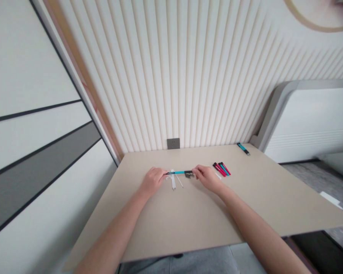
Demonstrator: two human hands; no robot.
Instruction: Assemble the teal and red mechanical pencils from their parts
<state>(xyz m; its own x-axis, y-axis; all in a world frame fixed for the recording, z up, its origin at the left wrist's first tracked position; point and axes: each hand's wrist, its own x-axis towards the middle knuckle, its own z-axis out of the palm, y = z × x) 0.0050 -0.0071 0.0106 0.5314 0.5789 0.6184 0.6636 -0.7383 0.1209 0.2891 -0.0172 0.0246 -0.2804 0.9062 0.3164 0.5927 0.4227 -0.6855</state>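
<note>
A blue pen with black ends is held level above the table between my two hands. The fingers of my left hand pinch its left end, and those of my right hand close on its right end. Beneath and just in front of the pen lie several thin white sticks. A small heap of dark metal-looking parts rests beside my right fingertips. To the right of my right hand are several red, blue and black pen barrels.
The beige table meets a ribbed wall with a dark socket. Blue and black pens lie at its back right. A white cabinet stands on the left, a bed headboard on the right.
</note>
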